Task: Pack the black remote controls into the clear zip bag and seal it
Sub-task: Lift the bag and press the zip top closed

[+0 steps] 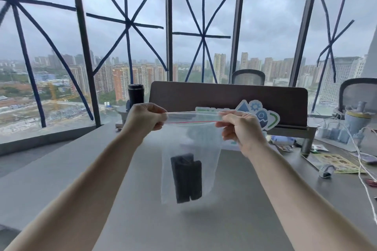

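A clear zip bag [206, 144] with a red line along its zip strip hangs in the air above the grey desk [61, 169]. Two black remote controls [186, 177] stand side by side in the bag's bottom. My left hand [145, 117] pinches the left end of the bag's top edge. My right hand [240, 128] pinches the right end. The top edge is stretched taut between both hands; I cannot tell whether the zip is fully pressed together.
A brown desk divider [224, 93] stands behind the bag with a colourful sticker sign [263, 112]. A black tumbler [135, 93] sits at the back left. White cables, chargers, papers and small items clutter the desk's right side [336, 161]. Office chairs stand beyond the divider.
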A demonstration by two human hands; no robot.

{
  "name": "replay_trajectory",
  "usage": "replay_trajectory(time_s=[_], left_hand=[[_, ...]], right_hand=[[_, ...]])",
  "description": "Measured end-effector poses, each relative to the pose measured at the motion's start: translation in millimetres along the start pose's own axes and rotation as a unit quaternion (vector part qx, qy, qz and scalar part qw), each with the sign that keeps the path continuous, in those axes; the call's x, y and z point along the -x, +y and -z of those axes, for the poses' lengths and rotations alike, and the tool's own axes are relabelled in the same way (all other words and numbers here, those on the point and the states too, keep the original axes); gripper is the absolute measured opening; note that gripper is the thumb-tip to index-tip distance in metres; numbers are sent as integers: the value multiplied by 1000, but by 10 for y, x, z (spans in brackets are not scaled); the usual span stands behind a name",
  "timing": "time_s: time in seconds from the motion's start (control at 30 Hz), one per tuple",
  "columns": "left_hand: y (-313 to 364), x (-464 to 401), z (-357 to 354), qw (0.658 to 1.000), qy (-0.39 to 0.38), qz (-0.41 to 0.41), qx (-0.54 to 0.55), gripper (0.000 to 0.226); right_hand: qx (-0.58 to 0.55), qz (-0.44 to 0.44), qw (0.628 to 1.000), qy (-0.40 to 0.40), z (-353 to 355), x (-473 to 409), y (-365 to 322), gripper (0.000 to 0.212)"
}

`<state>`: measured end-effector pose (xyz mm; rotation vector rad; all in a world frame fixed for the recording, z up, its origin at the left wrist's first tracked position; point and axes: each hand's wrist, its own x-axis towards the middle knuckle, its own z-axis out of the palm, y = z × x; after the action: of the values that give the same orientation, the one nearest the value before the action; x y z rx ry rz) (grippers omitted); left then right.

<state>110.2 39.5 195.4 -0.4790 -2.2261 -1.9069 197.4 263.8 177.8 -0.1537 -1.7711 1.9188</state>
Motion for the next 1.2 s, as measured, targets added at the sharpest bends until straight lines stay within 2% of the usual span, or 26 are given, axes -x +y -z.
replay_trajectory(time_s=[0.13,0.27,0.43,0.5,0.6,0.67,0.73,0.8,0.87,0.93,1.03,1.2], left_hand=[[68,36,18,998,-60,33,8,6],[-101,134,-10,991,-134,0,-11,20],[-303,207,-113,993,-14,-55,-100,12],[-343,213,-127,993,-6,-47,-110,5],[-326,250,-158,998,2,-26,-65,6],[-265,288,-201,1000,1,-18,-15,6],[-180,327,-277,1000,-17,-20,12,4],[-79,372,-378,998,-42,-37,7,4],[12,406,-477,996,-68,-59,-5,6],[79,426,-537,993,-90,-75,-19,7],[110,438,-548,992,-99,-75,-18,8],[103,465,-522,995,-85,-47,17,4]], right_hand=[[102,1,995,17,108,8,-104,17],[170,4,985,41,215,65,-116,17],[218,19,975,46,274,130,-178,24],[227,32,972,48,289,157,-214,23],[265,46,961,68,325,201,-255,25],[362,71,923,104,369,219,-269,28],[497,106,852,130,352,283,-318,27],[535,173,824,77,248,378,-390,17],[530,209,821,-30,91,423,-449,38],[529,210,818,-83,-61,415,-453,37],[527,192,824,-83,-107,319,-442,15],[525,189,825,-83,-110,269,-459,14]])
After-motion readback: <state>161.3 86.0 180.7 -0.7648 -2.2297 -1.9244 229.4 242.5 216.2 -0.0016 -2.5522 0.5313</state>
